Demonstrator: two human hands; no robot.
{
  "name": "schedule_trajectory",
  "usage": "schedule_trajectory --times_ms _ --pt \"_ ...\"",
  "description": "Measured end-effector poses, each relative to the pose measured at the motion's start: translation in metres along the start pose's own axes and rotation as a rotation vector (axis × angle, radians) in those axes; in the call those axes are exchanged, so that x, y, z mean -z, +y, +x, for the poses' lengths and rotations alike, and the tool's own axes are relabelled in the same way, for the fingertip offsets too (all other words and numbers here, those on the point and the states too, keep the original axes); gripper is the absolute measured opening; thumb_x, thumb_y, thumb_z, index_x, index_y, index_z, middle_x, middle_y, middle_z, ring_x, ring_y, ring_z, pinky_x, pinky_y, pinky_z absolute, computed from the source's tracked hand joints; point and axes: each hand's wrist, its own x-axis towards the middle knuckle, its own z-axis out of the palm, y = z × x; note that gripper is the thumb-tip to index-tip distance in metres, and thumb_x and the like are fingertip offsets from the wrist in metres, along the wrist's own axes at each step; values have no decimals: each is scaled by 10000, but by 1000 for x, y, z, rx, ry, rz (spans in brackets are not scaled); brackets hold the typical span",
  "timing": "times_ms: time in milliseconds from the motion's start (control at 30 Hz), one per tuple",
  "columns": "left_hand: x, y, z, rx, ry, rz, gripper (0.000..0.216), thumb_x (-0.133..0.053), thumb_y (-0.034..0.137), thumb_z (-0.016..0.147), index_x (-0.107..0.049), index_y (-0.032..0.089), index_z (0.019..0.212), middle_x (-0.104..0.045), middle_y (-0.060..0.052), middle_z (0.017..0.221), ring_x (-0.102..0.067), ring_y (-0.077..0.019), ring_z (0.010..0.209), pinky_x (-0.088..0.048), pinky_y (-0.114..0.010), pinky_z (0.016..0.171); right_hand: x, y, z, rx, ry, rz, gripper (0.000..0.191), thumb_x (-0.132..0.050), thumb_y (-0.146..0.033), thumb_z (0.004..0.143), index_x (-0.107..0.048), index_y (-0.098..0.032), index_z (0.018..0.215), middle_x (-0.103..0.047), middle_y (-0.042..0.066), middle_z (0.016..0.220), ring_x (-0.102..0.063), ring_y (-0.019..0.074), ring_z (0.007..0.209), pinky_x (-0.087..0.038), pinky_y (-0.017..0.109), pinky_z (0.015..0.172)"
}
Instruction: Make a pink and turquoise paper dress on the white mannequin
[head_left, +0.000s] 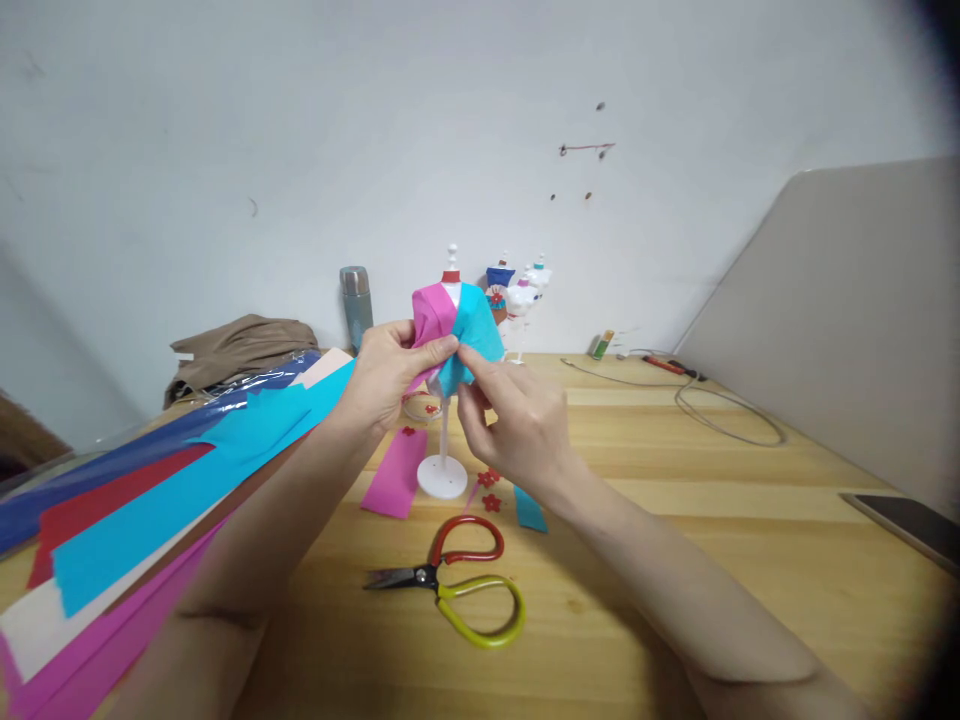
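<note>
A small white dress-form mannequin (442, 478) stands upright on its round base, with a red band round its neck. Pink cloth (432, 308) covers one shoulder and light blue cloth (480, 322) the other, and they cross at the front. My left hand (386, 375) is closed round the waist from the left, its thumb pressing the cloth where the two colours meet. From the right, my right hand (517, 415) pinches the blue cloth at the same spot. The fingers of my left hand are partly hidden behind the form.
Scissors (424, 577) with red and yellow handles lie in front of the base. Around it are a pink strip (396, 475), a blue scrap (531, 510) and red flowers (491, 503). Coloured cloth strips (172, 510) spread leftward. Behind stand more mannequins (521, 298) and a flask (356, 305).
</note>
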Motion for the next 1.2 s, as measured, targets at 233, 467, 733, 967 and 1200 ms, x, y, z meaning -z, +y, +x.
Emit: schedule_trajectory --times_ms 233,467,733,967,1200 --pt "4 -2 4 -10 15 -32 409 -1008 270 434 -719 121 682 -660 6 632 -572 -99 570 -476 -231 552 -2 3 -4 63 -40 -97 374 -488 -115 954 -651 -133 1290 -617 13 624 -530 177 573 -385 337 559" --pt "5 -1 4 12 27 -14 415 -1006 248 424 -708 122 684 -637 22 619 -556 -94 564 -456 -234 549 -4 5 -5 97 -31 -132 297 -485 -124 968 -728 -127 1139 -611 6 597 -502 151 568 -371 313 578" --pt "6 -1 4 23 4 -13 379 -989 238 467 -735 125 725 -691 -8 691 -606 -116 619 -493 -254 606 -4 5 -6 82 -28 -76 311 -495 -117 955 -715 -91 1173 -615 17 613 -509 165 576 -400 328 586" --pt "9 -2 5 19 -18 26 386 -983 220 465 -759 120 763 -715 -20 723 -626 -127 652 -516 -269 668 -7 6 -7 96 -29 -101 295 -490 -119 959 -720 -110 1143 -631 16 612 -522 160 575 -399 321 597" --pt "8 0 4 74 -55 16 320 -940 186 488 -760 107 740 -710 -21 702 -630 -119 645 -517 -256 670 -9 7 -7 96 -43 -113 291 -476 -125 967 -722 -107 1122 -663 25 623 -551 158 577 -391 318 600"
